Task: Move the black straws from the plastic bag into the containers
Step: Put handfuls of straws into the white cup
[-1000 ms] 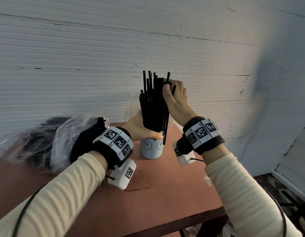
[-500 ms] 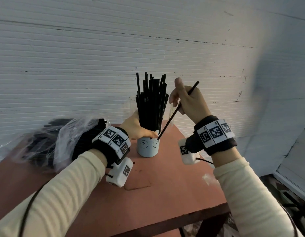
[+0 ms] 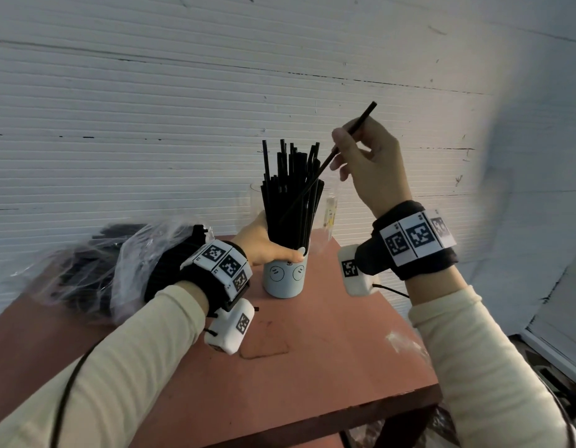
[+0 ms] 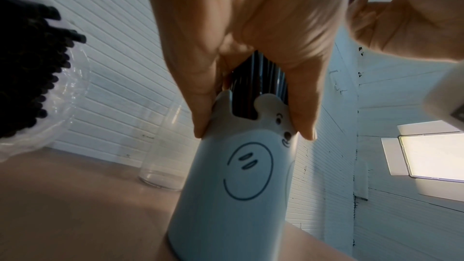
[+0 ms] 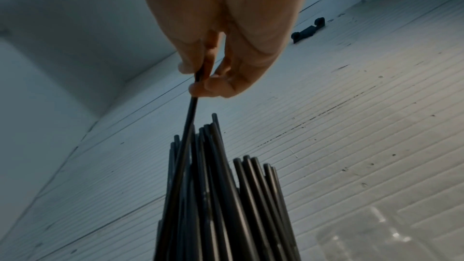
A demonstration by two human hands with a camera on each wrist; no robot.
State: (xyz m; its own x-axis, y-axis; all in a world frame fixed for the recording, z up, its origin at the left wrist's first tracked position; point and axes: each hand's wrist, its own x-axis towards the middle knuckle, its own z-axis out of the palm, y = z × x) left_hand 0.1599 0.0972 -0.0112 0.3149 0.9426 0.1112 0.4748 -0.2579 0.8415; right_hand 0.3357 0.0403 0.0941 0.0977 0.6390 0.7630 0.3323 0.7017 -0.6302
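A pale blue cup with a smiling face (image 3: 284, 277) (image 4: 241, 184) stands on the red table (image 3: 312, 367), packed with upright black straws (image 3: 291, 192) (image 5: 226, 195). My left hand (image 3: 264, 244) (image 4: 251, 47) grips the bundle just above the cup's rim, thumb and fingers touching the rim. My right hand (image 3: 367, 160) (image 5: 220, 47) is raised to the right of the bundle and pinches a single black straw (image 3: 328, 161) (image 5: 191, 110), which slants down-left in front of the bundle. A clear plastic bag of black straws (image 3: 112, 263) (image 4: 32, 78) lies at the left.
A clear glass container (image 3: 251, 198) (image 4: 163, 158) stands behind the cup against the white slatted wall, and another clear one (image 3: 330, 211) is partly hidden at the right. The table's front edge (image 3: 312, 425) and right edge are close by.
My right hand let go of the bundle's top, drew a single straw out to the right and lifted it higher. The left hand stayed on the bundle at the cup.
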